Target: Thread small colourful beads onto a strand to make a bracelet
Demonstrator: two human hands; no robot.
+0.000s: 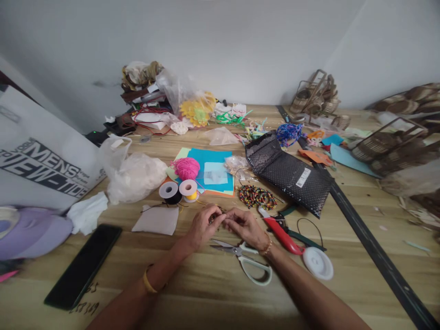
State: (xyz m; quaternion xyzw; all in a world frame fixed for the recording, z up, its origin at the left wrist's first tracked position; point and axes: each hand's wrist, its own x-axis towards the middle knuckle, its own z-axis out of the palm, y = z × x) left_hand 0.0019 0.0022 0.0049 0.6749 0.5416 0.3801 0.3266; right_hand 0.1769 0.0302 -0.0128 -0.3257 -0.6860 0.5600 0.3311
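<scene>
My left hand (202, 225) and my right hand (245, 226) meet over the middle of the table, fingertips pinched together. A small bunch of dark, multicoloured beads (216, 213) shows between the fingers of my left hand. What the right fingertips pinch is too small to make out. Just beyond my right hand lies a coiled heap of colourful strung beads (257, 197). Scissors (245, 259) with pale handles rest below my hands, blades pointing left. Spools of black thread (171, 193) and yellow thread (189, 190) stand beyond my left hand, near a small white pouch (156, 220).
Red-handled cutter (283, 233), white spool (318, 263) and black bubble mailer (292, 176) lie to the right. Pink yarn (187, 168) sits on blue paper (225, 159). Leftward are a plastic bag (135, 176) and phone (84, 266). Small baskets (388, 142) crowd the far right.
</scene>
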